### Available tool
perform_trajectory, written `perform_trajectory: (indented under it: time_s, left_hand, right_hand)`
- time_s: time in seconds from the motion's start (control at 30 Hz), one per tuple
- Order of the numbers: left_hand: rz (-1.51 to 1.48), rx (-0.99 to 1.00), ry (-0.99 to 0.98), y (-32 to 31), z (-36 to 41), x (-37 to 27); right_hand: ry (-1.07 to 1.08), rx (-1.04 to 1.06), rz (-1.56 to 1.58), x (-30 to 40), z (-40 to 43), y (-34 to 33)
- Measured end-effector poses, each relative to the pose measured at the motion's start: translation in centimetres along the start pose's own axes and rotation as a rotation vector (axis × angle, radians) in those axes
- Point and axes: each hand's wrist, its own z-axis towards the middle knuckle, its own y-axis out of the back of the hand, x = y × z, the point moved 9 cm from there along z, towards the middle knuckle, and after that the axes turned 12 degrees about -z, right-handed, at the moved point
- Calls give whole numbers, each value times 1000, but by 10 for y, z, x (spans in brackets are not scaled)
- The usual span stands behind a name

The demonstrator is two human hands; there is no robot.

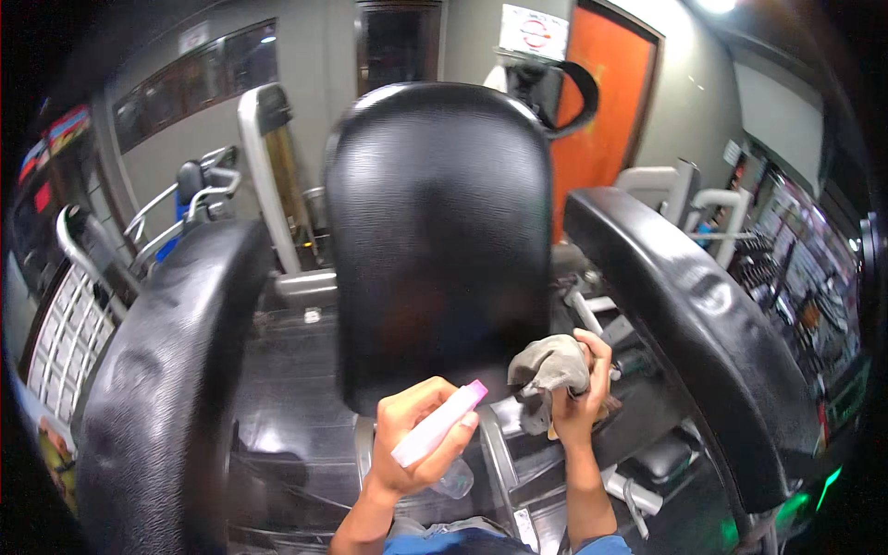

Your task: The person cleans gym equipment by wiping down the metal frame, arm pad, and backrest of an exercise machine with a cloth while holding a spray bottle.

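My left hand [423, 440] is closed around a spray bottle whose white and pink head [440, 423] points up and to the right; part of its clear body [454, 479] shows below the hand. In my right hand [586, 388] is a bunched grey-beige cloth [551, 364]. Both hands are just in front of the lower end of a black padded backrest [440, 229], and neither the cloth nor the bottle plainly touches it. The backrest's surface is glossy, with bright reflections near its top.
Black padded arms stand at the left [173, 368] and right [687, 326] of the backrest. Metal frame tubes [503, 451] run below my hands. Farther off are other gym machines [267, 173], an orange door [610, 90] and a weight rack [756, 257].
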Motion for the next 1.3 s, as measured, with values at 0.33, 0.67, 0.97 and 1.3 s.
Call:
perform_trajectory:
  time_s: [0.33,0.67,0.97,1.3]
  left_hand:
    - [-243,399,107,-134,43,70]
    - [-474,793,35,-238,26,66]
    - [-603,1012,-26,-271,1,35]
    - [-695,1138,35,-299,-22,45]
  right_hand:
    - [265,-351,-505,11,-71,109]
    - [114,-869,-958,61,-140,174]
    - [-32,-1031,-1065,96,-182,171]
    - [-2,-1180,-1184,121,-198,182]
